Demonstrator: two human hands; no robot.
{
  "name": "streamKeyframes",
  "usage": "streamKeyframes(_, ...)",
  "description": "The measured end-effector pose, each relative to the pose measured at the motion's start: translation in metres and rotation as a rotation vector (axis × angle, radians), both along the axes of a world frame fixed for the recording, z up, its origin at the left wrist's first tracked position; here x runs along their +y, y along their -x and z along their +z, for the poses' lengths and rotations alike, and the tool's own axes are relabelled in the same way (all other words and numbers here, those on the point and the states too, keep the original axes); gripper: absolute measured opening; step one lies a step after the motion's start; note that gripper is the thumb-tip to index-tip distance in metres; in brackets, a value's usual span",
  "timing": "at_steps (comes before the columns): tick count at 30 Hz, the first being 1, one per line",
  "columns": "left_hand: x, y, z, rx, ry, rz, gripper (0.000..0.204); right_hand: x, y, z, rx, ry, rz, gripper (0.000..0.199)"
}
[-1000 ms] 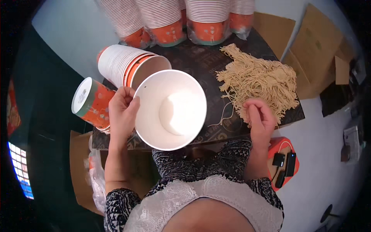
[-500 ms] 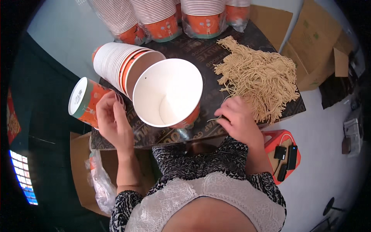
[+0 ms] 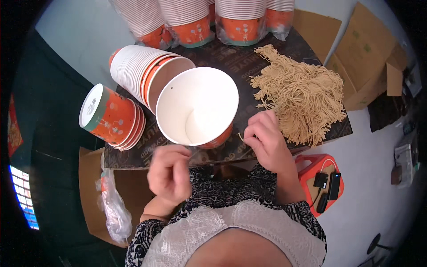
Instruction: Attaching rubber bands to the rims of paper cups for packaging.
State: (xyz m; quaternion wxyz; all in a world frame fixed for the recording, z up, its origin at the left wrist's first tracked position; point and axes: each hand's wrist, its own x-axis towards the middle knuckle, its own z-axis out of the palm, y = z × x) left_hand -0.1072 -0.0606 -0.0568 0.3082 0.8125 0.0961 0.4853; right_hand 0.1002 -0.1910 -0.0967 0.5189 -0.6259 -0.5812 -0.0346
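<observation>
Open cup (image 3: 198, 107): one paper cup, white inside, orange outside, standing tilted at the near middle of the dark board (image 3: 231, 58), its mouth turned toward the camera. Neither hand touches it.

Left hand (image 3: 171, 171): near and left of the open cup, just below its rim. Fingers curled inward, thumb meeting fingertips. A thin pale string (image 3: 189, 153) appears to pass through the pinch; this is too fine to tell for sure.

Right hand (image 3: 267, 142): near and right of the open cup, just beside the near edge of the string pile. Fingers bent, thumb and forefinger closed on a short end of pale string at the hand's left side.

String pile (image 3: 300, 95): a loose heap of tan cut strings on the right half of the board, loose ends trailing toward the right hand.

Lying stack (image 3: 142, 73): nested cups on their side, far left of the open cup, touching it.

Short stack (image 3: 111, 118): a few nested orange cups lying on the left edge of the board, bottom facing left.

Wrapped stacks (image 3: 191, 20): several cup stacks in clear wrap along the far edge.

Cardboard boxes (image 3: 369, 62): flattened, far right, off the board.

Orange stool (image 3: 322, 182): near right, carrying small dark devices.
</observation>
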Motion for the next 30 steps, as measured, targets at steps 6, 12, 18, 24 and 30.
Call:
streamKeyframes(6,-0.010,-0.023,-0.003,0.409,0.248,-0.253,0.020,-0.008,0.011,0.015,-0.027,-0.016,0.057,0.013)
streamKeyframes(12,-0.013,-0.032,-0.017,0.418,0.467,-0.418,0.025,-0.009,0.024,0.019,-0.133,0.003,0.130,0.014)
streamKeyframes(18,-0.018,-0.031,-0.022,0.336,0.329,-0.312,0.019,-0.007,0.026,0.015,-0.001,0.022,0.219,0.014)
streamKeyframes(24,-0.016,-0.029,-0.025,0.228,0.277,-0.266,0.013,-0.003,0.029,0.013,0.124,-0.052,0.161,0.016)
streamKeyframes(30,-0.013,-0.022,-0.011,0.179,0.207,-0.282,0.013,0.000,0.031,0.008,0.193,-0.162,-0.049,0.014)
